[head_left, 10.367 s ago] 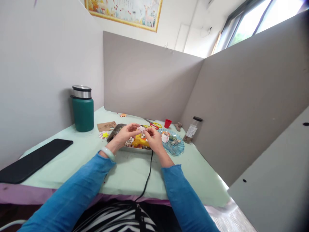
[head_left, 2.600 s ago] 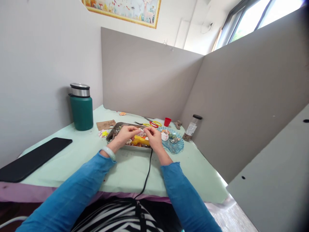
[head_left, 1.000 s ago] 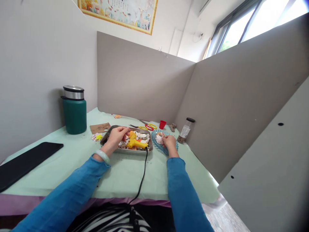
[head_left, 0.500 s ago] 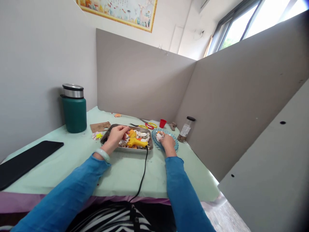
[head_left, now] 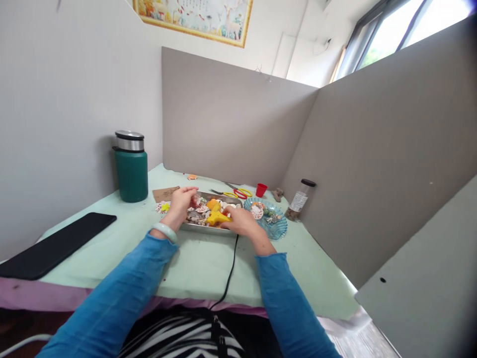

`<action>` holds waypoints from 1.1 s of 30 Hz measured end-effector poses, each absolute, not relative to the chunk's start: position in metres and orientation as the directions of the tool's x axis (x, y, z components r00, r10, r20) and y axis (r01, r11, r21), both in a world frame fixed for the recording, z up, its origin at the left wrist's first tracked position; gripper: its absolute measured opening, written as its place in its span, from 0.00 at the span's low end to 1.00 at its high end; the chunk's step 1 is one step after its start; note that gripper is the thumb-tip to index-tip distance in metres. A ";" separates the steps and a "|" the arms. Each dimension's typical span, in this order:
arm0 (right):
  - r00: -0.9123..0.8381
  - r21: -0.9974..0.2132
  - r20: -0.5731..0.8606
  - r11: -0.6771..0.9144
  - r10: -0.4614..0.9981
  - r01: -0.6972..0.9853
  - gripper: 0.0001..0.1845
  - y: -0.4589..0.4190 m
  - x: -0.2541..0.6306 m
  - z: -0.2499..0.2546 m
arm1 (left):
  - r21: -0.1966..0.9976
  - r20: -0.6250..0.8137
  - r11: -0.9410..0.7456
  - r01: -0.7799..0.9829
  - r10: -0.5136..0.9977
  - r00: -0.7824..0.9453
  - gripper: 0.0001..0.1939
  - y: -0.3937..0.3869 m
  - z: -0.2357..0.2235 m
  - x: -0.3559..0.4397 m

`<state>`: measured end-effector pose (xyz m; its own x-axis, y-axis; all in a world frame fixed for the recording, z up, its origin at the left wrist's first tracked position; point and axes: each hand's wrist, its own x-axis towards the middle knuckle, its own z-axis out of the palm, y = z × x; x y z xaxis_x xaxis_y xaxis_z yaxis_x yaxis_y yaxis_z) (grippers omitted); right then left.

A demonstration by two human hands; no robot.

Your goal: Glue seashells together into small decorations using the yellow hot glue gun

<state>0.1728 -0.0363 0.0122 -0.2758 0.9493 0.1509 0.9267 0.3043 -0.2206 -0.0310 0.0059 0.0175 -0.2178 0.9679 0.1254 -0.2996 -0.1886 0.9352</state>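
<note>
While your right hand (head_left: 241, 220) grips the yellow glue gun (head_left: 216, 217) at the near right corner of the metal tray (head_left: 214, 229) | your left hand (head_left: 181, 204) is over its left edge, fingers bunched, grip unclear | blue dish (head_left: 278, 230) just off its right edge

The right hand (head_left: 242, 221) hides the yellow glue gun's (head_left: 217, 217) handle end; the left (head_left: 181, 203) covers the tray's (head_left: 212, 229) left end. The jar label (head_left: 298, 202) is unreadable — the framed picture (head_left: 194, 22) runs off the top.
</note>
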 end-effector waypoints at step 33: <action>-0.291 -0.060 0.266 0.317 0.919 0.947 0.24 -0.033 0.183 0.009 | 0.248 0.268 -0.346 0.905 0.922 0.279 0.06 0.027 0.015 -0.056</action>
<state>0.1826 -0.0326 0.0089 -0.2912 0.9190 0.2657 0.9465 0.3171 -0.0595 -0.0558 0.0268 0.0150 0.2788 0.9222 0.2681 0.9049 -0.3458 0.2481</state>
